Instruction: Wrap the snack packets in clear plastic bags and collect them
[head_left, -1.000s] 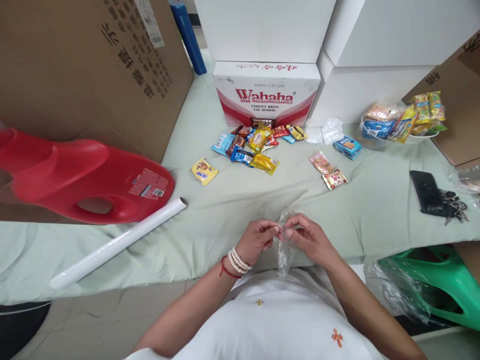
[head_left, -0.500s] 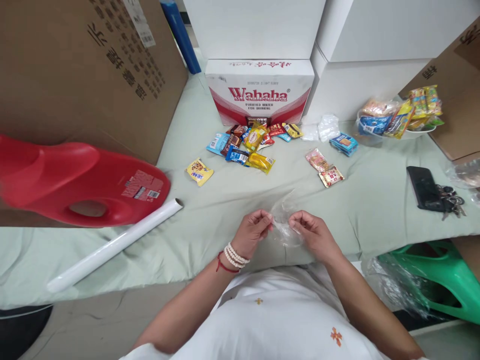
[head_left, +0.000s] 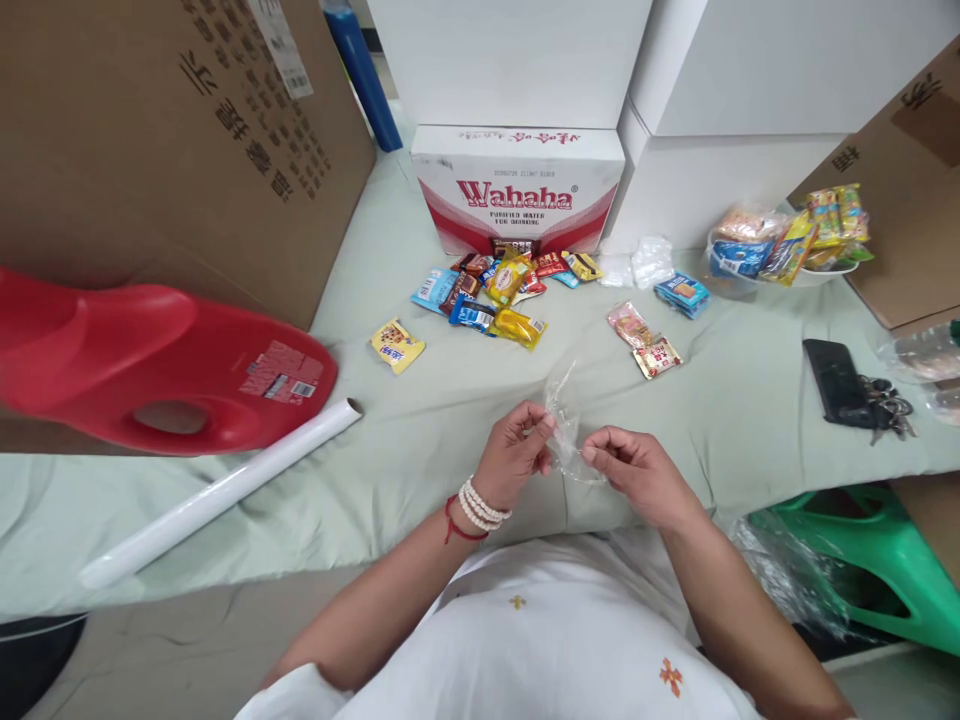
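Your two hands meet over the near edge of the cloth-covered surface [head_left: 427, 450], just below the centre of the frame, with a clear plastic bag [head_left: 571, 450] between them. Your left hand [head_left: 516, 452] pinches the bag's left side between thumb and index finger, the other fingers curled under toward the palm. Your left forearm rises diagonally from the lower left, and its wrist wears a white bead bracelet [head_left: 480, 505] and a red cord [head_left: 453, 522].

Your right hand [head_left: 637, 470] comes in from the lower right, back of the hand upward, thumb and bent index finger pinching the bag's right side; its remaining fingers fold in behind. The fingertips of the two hands are apart but near each other, and the thin film spans the gap, one loose end sticking up above your left fingertips. Both elbows angle outward on either side of your white shirt [head_left: 540, 640].

Beyond your hands, at upper centre, a pile of wrapped snacks [head_left: 502, 290] lies in front of the Wahaha water carton [head_left: 517, 195]. A yellow snack packet [head_left: 397, 346] lies alone to the left of the pile, and a red-and-cream packet [head_left: 657, 357] lies above your right hand in the frame.
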